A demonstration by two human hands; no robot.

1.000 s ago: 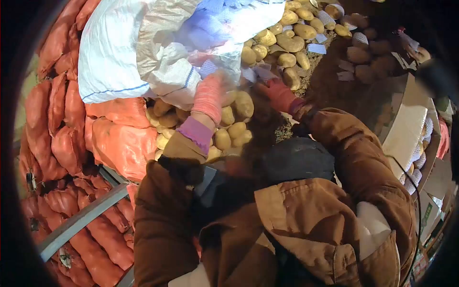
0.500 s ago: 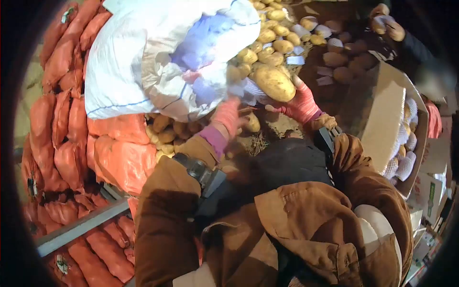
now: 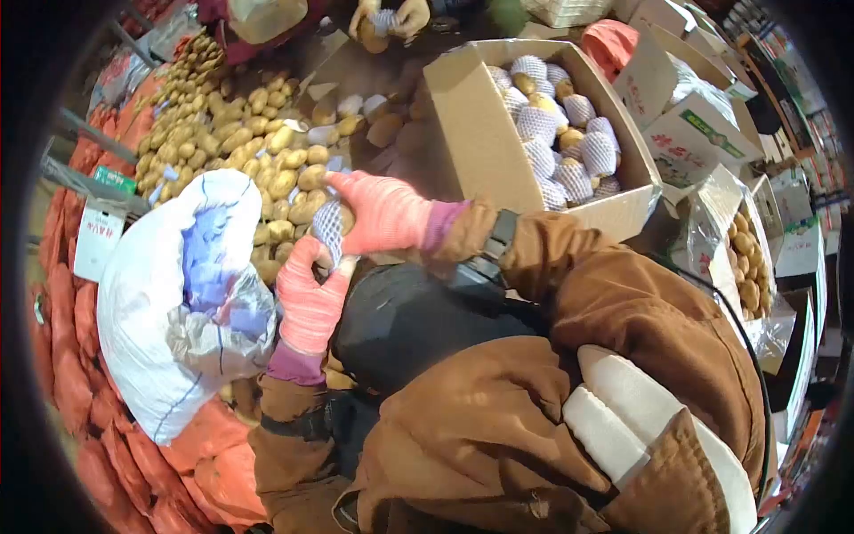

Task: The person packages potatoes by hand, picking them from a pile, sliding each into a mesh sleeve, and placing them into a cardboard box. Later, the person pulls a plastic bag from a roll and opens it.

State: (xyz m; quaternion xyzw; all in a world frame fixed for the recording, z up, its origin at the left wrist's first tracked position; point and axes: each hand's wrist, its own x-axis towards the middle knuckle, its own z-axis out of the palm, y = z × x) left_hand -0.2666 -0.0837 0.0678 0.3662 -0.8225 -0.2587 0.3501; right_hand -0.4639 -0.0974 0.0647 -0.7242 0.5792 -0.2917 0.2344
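Note:
My right hand (image 3: 384,214), in a pink glove, is wrapped round a potato (image 3: 348,219) whose surface is mostly hidden by the fingers. A white foam net sleeve (image 3: 327,228) covers the potato's left side. My left hand (image 3: 311,298), gloved alike, pinches the lower end of that sleeve, close below the right hand. Just left of the left hand stands a white woven sack (image 3: 142,307), its mouth open on a mass of pale foam sleeves (image 3: 209,267). Loose potatoes (image 3: 236,140) lie heaped beyond both hands.
An open cardboard box (image 3: 463,133) of net-sleeved potatoes (image 3: 574,178) stands to the right. Another person's hands (image 3: 409,16) hold a partly sleeved potato (image 3: 374,34) at the top. Orange mesh sacks (image 3: 67,383) line the left. A plastic-lined box (image 3: 725,227) holds bare potatoes, far right.
The view has swung right, bringing the whole box into sight. My left hand has come from the sack's mouth to the potato, and both hands now meet at the sleeve on it.

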